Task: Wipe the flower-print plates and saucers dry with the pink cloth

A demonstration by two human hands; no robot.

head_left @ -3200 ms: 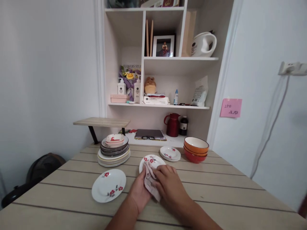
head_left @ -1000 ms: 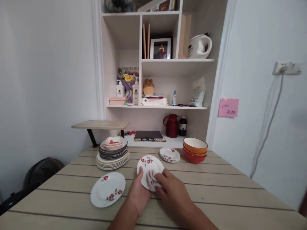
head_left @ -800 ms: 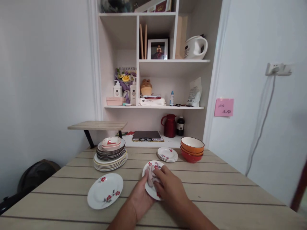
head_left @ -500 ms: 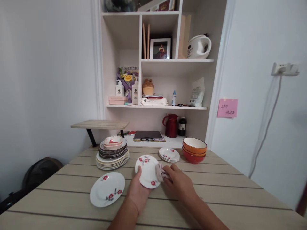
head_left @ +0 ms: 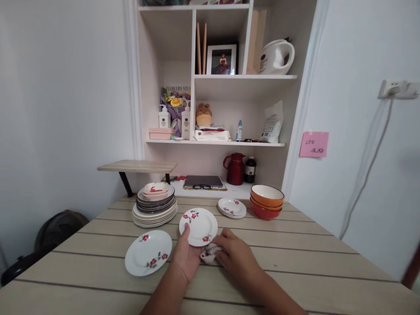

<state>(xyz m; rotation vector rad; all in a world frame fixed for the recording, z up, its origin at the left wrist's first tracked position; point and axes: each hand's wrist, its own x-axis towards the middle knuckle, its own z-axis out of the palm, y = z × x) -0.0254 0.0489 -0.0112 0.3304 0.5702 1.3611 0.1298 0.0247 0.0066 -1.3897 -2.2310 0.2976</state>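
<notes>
two bare hands are over one wooden table (head_left: 315, 280), near each other. the left hand (head_left: 187, 260) is clamped on one small flowered plate (head_left: 198, 228), its thumb on the left part of the rim; the plate lies just to the far side of the hands, nearer the left. the right hand (head_left: 236, 254) grips one pale cloth (head_left: 210, 253), bunched between the hands by the plate's near rim; i cannot tell whether the two touch.

left of the left hand, one larger flowered plate (head_left: 148, 253) lies on the table. beyond the right hand is a pile of three little plates (head_left: 232, 206), and right of that three nested bowls (head_left: 267, 202), two orange above one red. at the far left stands one stack of plates (head_left: 155, 214), too tightly piled to count, topped by two pinkish dishes (head_left: 155, 190). farthest out stand one red jug (head_left: 235, 170) and one dark bottle (head_left: 250, 170).
</notes>
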